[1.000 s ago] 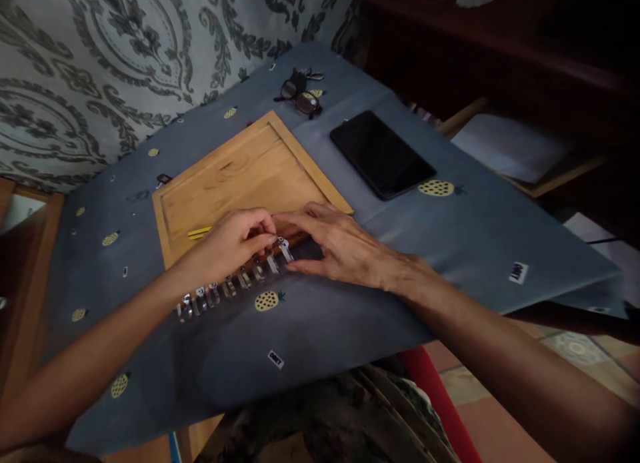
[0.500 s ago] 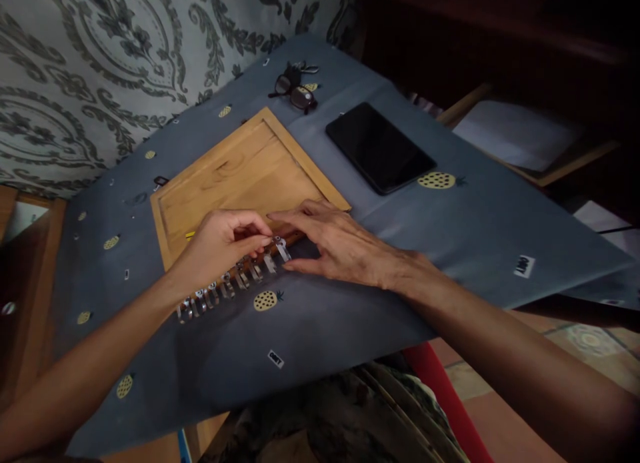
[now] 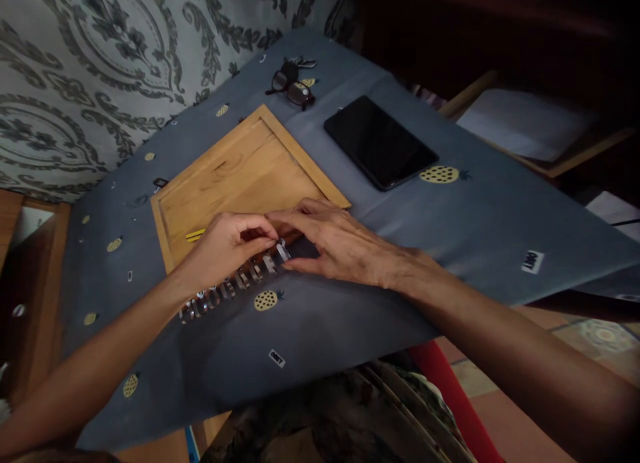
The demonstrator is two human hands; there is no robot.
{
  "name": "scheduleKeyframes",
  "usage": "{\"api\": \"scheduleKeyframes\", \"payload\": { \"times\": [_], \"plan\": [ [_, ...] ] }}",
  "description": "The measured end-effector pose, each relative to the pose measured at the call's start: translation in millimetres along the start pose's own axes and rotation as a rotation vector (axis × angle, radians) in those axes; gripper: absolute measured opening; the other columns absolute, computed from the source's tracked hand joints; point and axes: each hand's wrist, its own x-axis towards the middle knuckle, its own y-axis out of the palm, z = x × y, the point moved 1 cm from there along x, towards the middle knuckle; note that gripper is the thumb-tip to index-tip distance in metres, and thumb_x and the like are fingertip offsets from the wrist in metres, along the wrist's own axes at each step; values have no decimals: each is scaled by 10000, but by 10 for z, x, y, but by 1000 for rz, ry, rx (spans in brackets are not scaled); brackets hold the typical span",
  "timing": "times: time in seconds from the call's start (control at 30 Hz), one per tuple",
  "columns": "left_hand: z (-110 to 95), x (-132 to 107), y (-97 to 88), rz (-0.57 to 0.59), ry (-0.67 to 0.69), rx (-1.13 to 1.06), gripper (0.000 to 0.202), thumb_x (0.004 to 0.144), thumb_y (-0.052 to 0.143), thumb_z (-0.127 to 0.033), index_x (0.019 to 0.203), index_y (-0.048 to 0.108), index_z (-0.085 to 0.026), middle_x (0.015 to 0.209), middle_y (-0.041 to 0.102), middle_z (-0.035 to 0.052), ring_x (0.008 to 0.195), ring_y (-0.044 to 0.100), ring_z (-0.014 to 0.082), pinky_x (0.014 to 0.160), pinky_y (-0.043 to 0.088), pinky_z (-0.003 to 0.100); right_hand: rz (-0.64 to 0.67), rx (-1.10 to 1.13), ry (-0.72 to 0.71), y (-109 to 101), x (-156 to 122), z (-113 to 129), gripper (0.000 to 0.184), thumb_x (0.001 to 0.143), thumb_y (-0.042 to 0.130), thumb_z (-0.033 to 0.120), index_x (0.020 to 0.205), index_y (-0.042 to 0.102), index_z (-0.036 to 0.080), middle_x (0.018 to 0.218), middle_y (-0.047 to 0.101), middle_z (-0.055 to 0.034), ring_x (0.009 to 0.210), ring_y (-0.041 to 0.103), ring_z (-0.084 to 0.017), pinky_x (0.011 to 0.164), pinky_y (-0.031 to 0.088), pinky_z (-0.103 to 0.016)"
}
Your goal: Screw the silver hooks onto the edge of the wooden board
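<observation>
A row of small shiny metal clips (image 3: 227,289) lines the near edge of a shallow wooden tray (image 3: 250,183). My left hand (image 3: 235,239) reaches over the row, thumb and forefinger pinched at the upper end of the rightmost metal clip (image 3: 283,251). Its fingertips partly cover that end. My right hand (image 3: 335,243) lies over the tray's near right corner, fingers stretched out and thumb apart. The same clip sits between its thumb and fingers; whether the thumb touches it I cannot tell. A yellow strip (image 3: 195,235) shows in the tray behind my left hand.
A black tablet (image 3: 381,143) lies right of the tray. Behind it are folded glasses (image 3: 293,91) and keys (image 3: 303,63). A blue pineapple-print cloth (image 3: 350,323) covers the table. Patterned fabric (image 3: 100,69) rises at the back left; a drawer with paper (image 3: 525,123) stands right.
My left fingertips have shifted slightly right, over the rightmost clip's upper end. More of the yellow strip shows. My right hand stays nearly in place; the view has turned slightly.
</observation>
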Motion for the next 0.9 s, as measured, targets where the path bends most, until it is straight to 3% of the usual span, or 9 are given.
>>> {"api": "scheduleKeyframes", "payload": {
  "times": [0.37, 0.57, 0.73, 0.9],
  "plan": [
    [26, 62, -42, 71, 53, 4, 148, 812, 624, -246, 913, 642, -140, 844, 678, 16, 773, 620, 110, 687, 479, 217, -14, 14, 4, 2, -10, -3, 629, 823, 758, 264, 1399, 507, 255, 1056, 600, -75, 1057, 574, -273, 919, 489, -446],
    [21, 71, -56, 97, 28, 13, 127, 821, 612, -259, 860, 640, -142, 814, 662, 11, 732, 595, 106, 667, 464, 225, -9, 10, 6, 8, -18, -11, 731, 814, 761, 262, 1468, 438, 218, 1151, 610, -112, 1129, 570, -301, 972, 497, -491],
    [34, 86, -56, 123, 33, 53, 142, 829, 599, -264, 862, 664, -142, 811, 675, 13, 705, 582, 101, 661, 447, 228, -48, 19, -31, 47, -35, -54, 800, 822, 752, 291, 1517, 358, 254, 1223, 600, -107, 1190, 559, -307, 1006, 492, -534],
    [67, 99, -51, 135, 45, 70, 149, 834, 596, -269, 862, 673, -145, 812, 679, 14, 706, 580, 103, 674, 446, 234, -48, 22, -29, 60, -38, -63, 815, 813, 761, 288, 1522, 361, 241, 1214, 604, -112, 1185, 563, -311, 1011, 492, -523]
  ]
}}
